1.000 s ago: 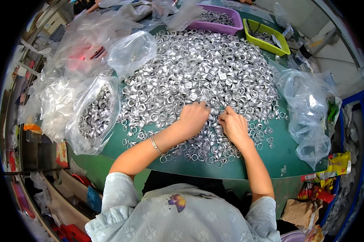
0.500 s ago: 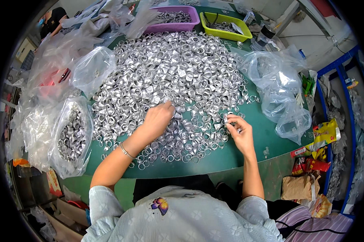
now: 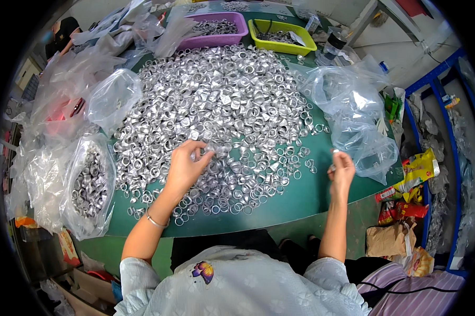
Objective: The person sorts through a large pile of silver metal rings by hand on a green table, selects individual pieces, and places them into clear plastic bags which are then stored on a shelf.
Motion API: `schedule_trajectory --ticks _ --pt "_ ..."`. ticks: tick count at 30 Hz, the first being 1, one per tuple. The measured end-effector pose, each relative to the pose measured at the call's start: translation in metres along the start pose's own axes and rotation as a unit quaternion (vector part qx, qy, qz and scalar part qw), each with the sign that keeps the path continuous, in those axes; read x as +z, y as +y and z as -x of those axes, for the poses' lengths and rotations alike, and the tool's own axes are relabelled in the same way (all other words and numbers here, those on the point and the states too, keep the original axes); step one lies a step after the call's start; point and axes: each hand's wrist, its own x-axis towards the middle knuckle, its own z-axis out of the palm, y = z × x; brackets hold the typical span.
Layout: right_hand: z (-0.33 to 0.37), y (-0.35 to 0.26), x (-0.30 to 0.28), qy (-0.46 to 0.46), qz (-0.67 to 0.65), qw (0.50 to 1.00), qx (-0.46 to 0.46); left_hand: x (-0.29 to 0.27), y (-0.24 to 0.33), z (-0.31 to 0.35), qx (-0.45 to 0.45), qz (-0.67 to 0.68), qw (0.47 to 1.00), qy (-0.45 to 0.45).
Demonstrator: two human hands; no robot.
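A broad heap of silver metal rings (image 3: 211,100) covers the middle of the green table. My left hand (image 3: 186,166) is over the near left part of the heap, its fingers curled towards the thumb. Whatever lies between those fingertips is too small to make out. To the right of the heap, my right hand (image 3: 342,171) is raised above bare table with its fingers pinched together. A bright bit of a silver ring shows at its fingertips; the rest of the grip is hidden.
A clear bag of rings (image 3: 90,184) stands at the left, among more plastic bags. Loose clear bags (image 3: 353,116) lie right of the heap. At the back are a purple basin (image 3: 240,26) and a yellow-green basin (image 3: 279,46), both holding metal pieces. Another person (image 3: 63,34) is far left.
My right hand has moved right, away from the heap's edge to over bare table. My left hand has shifted slightly left and towards me. The whole view has moved a little.
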Motion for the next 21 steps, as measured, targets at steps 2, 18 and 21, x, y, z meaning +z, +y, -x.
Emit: schedule_trajectory --ticks 2,18,21 --pt "-0.055 0.012 -0.028 0.101 0.045 0.993 -0.036 0.003 0.004 0.001 -0.001 0.009 1.0 0.015" --pt "0.063 -0.014 0.075 -0.305 0.317 0.827 -0.35 0.007 -0.006 0.012 -0.253 0.453 0.851 -0.081" --pt "0.073 -0.02 0.077 -0.303 0.418 0.814 -0.267 0.008 -0.005 0.015 -0.278 0.625 0.717 -0.132"
